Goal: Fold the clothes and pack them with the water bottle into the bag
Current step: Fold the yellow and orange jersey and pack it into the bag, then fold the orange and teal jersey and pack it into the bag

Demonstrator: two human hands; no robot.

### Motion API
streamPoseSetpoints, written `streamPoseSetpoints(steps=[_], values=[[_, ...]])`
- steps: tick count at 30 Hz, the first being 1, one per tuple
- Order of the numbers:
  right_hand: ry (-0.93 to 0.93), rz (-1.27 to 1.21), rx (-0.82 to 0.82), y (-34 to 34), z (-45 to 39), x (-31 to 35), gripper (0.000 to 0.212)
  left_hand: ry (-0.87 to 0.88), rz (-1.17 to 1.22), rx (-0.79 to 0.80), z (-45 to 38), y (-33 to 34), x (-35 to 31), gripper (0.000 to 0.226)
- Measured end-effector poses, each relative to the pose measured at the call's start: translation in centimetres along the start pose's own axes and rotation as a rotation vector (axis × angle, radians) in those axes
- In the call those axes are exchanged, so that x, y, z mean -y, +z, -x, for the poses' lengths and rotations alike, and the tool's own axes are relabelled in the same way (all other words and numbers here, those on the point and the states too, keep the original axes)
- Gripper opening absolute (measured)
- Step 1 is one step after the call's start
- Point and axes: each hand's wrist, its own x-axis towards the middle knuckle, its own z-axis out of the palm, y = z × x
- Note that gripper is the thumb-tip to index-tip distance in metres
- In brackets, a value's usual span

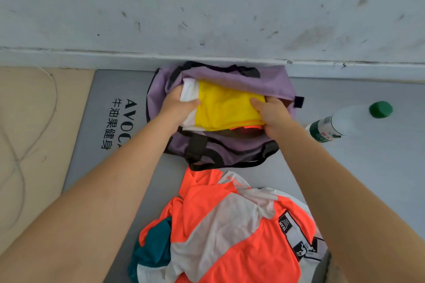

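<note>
Lying in the open mouth of the purple bag (230, 80) is a folded yellow and white garment (220, 108), and both hands hold it there. The left hand (178, 107) grips the white end of the garment, with the thumb on top and the fingers curled under the cloth. The right hand (272, 114) grips the yellow end in the same way (its fingers are hidden behind the fabric). Under the yellow garment a small edge of orange cloth shows inside the bag. The bag stands on a grey mat (110, 89) with printed letters, close to the white wall (207, 7). Just in front of the bag, nearer to the person, a loose pile of orange, white and teal clothes (225, 232) lies unfolded on the mat. The water bottle (347, 122) with a green cap lies on its side on the mat, to the right of the bag and apart from it. At the left of the mat a thin cord (51, 89) lies on the beige floor (27, 122).
</note>
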Motion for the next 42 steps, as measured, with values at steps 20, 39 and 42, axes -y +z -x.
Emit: streamPoseSetpoints(steps=[20, 39, 42], values=[[-0.727, 0.853, -0.079, -4.7, 7.5, 1.1, 0.019, 0.765, -1.001, -0.333, 7.4, -5.5, -1.4, 0.052], [-0.123, 0.784, 0.220, -4.5, 18.5, -15.6, 0.029, -0.069, -0.445, 0.252, 22.5, 4.1, 14.1, 0.029], [-0.175, 0.498, 0.312, -4.7, 20.2, -10.0, 0.028, 0.055, -0.256, 0.348, 23.6, 3.4, 9.6, 0.053]])
